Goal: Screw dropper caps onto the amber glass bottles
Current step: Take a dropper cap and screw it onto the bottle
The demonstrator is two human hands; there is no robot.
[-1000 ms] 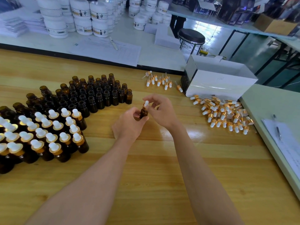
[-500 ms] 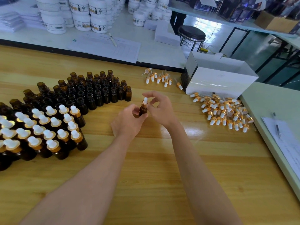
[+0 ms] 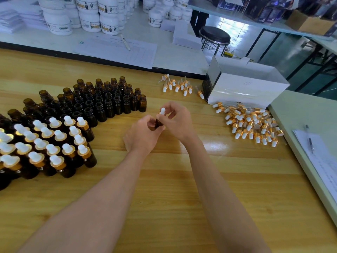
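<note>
While the left hand [image 3: 144,134] curls its fingers and thumb round a small amber bottle [image 3: 158,123] over the middle of the wooden surface [image 3: 164,179], the right hand [image 3: 177,121] pinches the dropper cap [image 3: 162,110] sitting on the bottle's neck. Thumb and forefinger close on the cap just under its white bulb, and the other fingers are loosely bent. The bottle tilts slightly and most of it is hidden by the left fingers. How far the cap is threaded on cannot be told.

To the left stands a block of capped bottles [image 3: 54,143], white bulbs up, packed close together. Behind them, further from the person, are rows of open bottles [image 3: 102,99] without caps, also upright and touching.

To the right lies a heap of loose caps [image 3: 251,125] with gold collars and white bulbs, just in front of a white box [image 3: 244,84]. A smaller cluster of caps [image 3: 177,86] lies just to the left of that box.

At the right edge a pale green table adjoins the surface, with a sheet of paper [image 3: 321,161] and a pen [image 3: 310,139] on it. Beyond the surface a white table carries stacked white jars [image 3: 91,15] and a printed sheet [image 3: 127,52], and a black stool [image 3: 214,35] stands on the floor near the box
</note>
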